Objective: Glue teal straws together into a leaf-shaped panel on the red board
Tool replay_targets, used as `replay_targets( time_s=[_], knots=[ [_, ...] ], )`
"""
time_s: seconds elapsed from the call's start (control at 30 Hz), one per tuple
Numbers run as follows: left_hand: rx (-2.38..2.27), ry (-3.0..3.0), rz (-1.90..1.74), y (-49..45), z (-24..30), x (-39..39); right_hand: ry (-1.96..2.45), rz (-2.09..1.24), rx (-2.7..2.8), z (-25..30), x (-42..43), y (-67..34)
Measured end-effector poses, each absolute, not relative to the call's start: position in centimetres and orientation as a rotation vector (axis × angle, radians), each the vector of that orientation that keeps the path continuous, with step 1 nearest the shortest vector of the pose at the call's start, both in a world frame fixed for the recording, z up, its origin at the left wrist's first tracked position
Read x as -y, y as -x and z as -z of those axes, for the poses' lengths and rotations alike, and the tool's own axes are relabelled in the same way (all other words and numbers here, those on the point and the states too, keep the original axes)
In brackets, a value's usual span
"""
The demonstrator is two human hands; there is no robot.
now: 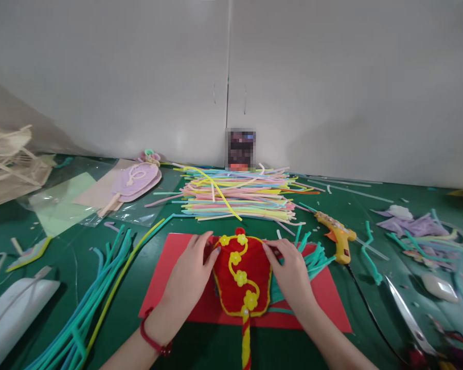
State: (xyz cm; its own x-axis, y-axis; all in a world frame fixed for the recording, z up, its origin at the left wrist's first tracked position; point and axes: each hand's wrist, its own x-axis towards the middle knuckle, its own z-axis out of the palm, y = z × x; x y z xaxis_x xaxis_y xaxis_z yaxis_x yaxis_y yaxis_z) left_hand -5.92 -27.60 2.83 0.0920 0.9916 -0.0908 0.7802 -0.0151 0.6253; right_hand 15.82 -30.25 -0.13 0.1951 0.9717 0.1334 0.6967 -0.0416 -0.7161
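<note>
A red craft fan (230,295) with a yellow trim lies in front of me, its red-and-yellow twisted handle toward me. Yellow flowers along a curling yellow stem decorate its face, and a small red piece tops it. My left hand (189,270) pinches the upper left edge of the fan between thumb and fingers. At the opposite edge, the upper right, my right hand (289,270) has its thumb and fingers closed on the rim. Beneath the fan is a red sheet (165,288), with teal pipe cleaners (312,259) partly hidden behind my right hand.
A pile of pastel pipe cleaners (239,198) lies at the back, before a pixelated upright object (241,149). Teal pipe cleaners (88,308) stretch along the left. A yellow glue gun (339,239), its cord, and scissors (409,313) are on the right. Purple fans (135,182) rest back left.
</note>
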Motion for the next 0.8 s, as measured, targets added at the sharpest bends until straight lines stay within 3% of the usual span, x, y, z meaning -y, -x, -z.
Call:
replay_targets(
  time_s=[0.23,0.8],
  knots=[
    [-1.548,-1.895,-0.647,5.8,-1.8,26.2,1.814,-0.434,1.674,0.3,30.5,-15.8],
    [-1.491,-1.877,-0.613,3.2,-2.6,24.6,1.666,-0.620,1.675,-0.6,27.8,-13.9]
  ],
)
